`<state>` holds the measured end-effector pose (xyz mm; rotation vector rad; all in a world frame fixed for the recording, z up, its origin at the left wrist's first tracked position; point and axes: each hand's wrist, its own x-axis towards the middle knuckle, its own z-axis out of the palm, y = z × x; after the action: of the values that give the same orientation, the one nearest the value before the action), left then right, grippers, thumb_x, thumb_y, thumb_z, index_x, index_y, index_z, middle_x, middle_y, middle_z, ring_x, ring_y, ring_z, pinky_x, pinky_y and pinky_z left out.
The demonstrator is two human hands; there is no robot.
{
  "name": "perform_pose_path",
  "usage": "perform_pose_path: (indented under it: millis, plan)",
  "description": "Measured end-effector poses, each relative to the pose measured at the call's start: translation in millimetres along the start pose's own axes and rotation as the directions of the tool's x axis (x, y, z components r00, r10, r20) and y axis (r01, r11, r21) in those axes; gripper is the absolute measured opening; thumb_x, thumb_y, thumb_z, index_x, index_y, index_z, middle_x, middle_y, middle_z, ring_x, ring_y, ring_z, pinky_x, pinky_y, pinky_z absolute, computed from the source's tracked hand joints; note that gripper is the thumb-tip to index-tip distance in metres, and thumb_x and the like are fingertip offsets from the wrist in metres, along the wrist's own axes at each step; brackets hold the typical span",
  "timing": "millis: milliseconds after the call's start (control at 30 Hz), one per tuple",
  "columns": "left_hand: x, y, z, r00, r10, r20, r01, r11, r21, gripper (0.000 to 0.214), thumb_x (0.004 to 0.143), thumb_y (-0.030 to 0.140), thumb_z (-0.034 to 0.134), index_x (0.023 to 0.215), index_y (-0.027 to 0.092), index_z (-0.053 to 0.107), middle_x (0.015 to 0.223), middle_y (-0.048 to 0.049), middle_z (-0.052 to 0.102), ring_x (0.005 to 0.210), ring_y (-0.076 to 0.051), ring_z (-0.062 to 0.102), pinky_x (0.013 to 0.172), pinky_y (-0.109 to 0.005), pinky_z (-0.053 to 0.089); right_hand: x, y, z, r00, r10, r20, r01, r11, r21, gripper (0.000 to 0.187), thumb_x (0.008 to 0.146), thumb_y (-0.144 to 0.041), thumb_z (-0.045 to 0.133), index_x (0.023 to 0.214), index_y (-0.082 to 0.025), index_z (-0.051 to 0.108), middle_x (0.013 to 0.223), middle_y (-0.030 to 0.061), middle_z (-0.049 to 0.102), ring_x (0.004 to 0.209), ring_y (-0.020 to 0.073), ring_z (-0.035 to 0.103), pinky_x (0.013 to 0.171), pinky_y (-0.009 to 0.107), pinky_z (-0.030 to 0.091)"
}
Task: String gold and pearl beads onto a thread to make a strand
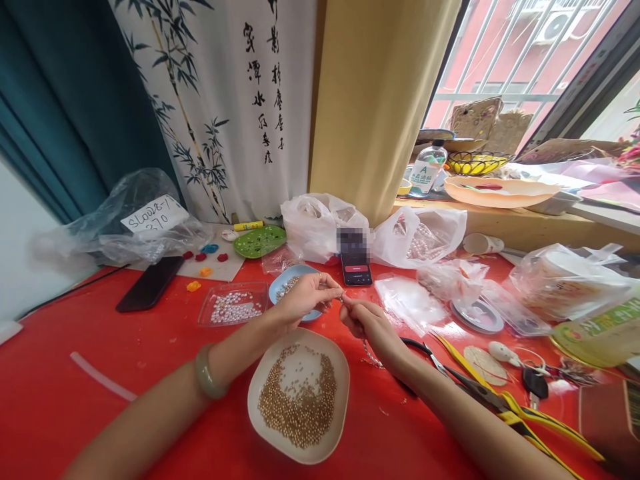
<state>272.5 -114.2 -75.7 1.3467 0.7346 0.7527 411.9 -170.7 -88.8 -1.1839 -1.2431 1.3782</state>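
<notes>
Taking the cream tray (255, 427) of gold beads (300, 417) as landmark, the left hand (313, 297) is just beyond its far edge, thumb and fingers pinched together; whatever is between them is too small to make out. The right hand (367, 320), beyond the tray's far right corner, is curled closed with its fingertips meeting the left's. From under it trails a pale beaded strand (371, 355), its lower part near the table to the right of the tray.

Far to the left beyond the tray, a white label (155, 217) on a clear plastic bag (140, 180) reads "SL0028-1" over "370". Straight beyond the tray, a bamboo-print hanging (235, 100) carries two columns of black Chinese calligraphy. Far off to the tray's right, a clear bottle (427, 170) bears a large "A" above Chinese characters. The smartphone (356, 257) beyond the tray shows a red button; its lettering is illegible.
</notes>
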Motion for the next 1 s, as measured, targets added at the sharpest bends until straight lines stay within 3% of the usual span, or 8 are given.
perform_pose_path:
  millis: [133,300,533,800,1000]
  plan:
    - [-0.1,-1.1,1.2,1.000,-0.029,0.009,0.029,1.000,0.004,0.021,0.067,0.032,0.063,0.068,0.014,0.052,0.051,0.0024,0.053,0.044,-0.005,0.044,0.043,-0.016,0.032,0.6,0.8,-0.6,0.999,0.018,-0.049,-0.018,1.000,0.002,0.019,0.071,-0.027,0.041,0.067,-0.015,0.054,0.046,-0.0086,0.021,0.041,0.0077,0.015,0.040,0.024,0.009]
    - [-2.1,2.0,3.6,1.000,-0.025,0.010,0.025,1.000,0.007,0.022,0.068,0.034,0.062,0.070,0.015,0.051,0.051,0.0026,0.054,0.041,-0.006,0.049,0.042,-0.017,0.034,-0.7,-0.2,0.6,0.997,-0.031,-0.064,0.033,0.999,0.027,0.020,0.073,-0.030,0.042,0.070,-0.015,0.055,0.042,-0.0096,0.022,0.040,0.0079,0.013,0.040,0.025,0.010]
    - [-2.8,4.5,6.9,1.000,-0.016,0.009,0.017,1.000,-0.023,0.022,0.067,0.032,0.063,0.071,0.015,0.051,0.053,0.0024,0.057,0.043,-0.006,0.054,0.042,-0.016,0.035,-2.7,-3.2,1.7,0.996,-0.033,-0.088,0.039,0.997,0.067,0.016,0.072,-0.029,0.043,0.062,-0.018,0.049,0.039,-0.0099,0.021,0.039,0.0079,0.012,0.040,0.024,0.010]
    - [-0.2,0.3,2.8,0.999,-0.041,0.008,0.041,0.998,-0.049,0.021,0.069,0.032,0.062,0.071,0.015,0.050,0.058,0.0011,0.059,0.045,-0.007,0.057,0.043,-0.016,0.036,0.2,1.8,-2.0,1.000,-0.022,0.005,0.021,0.988,0.150,0.013,0.067,-0.021,0.036,0.055,-0.019,0.040,0.040,-0.0090,0.021,0.039,0.0077,0.011,0.039,0.024,0.010]
    - [-1.7,1.8,4.5,0.997,-0.063,-0.034,0.062,0.997,-0.043,0.019,0.067,0.030,0.064,0.070,0.014,0.053,0.058,-0.0001,0.059,0.047,-0.007,0.055,0.046,-0.018,0.038,2.5,2.6,-5.7,1.000,-0.010,-0.013,0.012,0.992,0.126,0.017,0.070,-0.024,0.037,0.059,-0.017,0.048,0.041,-0.0095,0.018,0.039,0.0072,0.008,0.039,0.024,0.007]
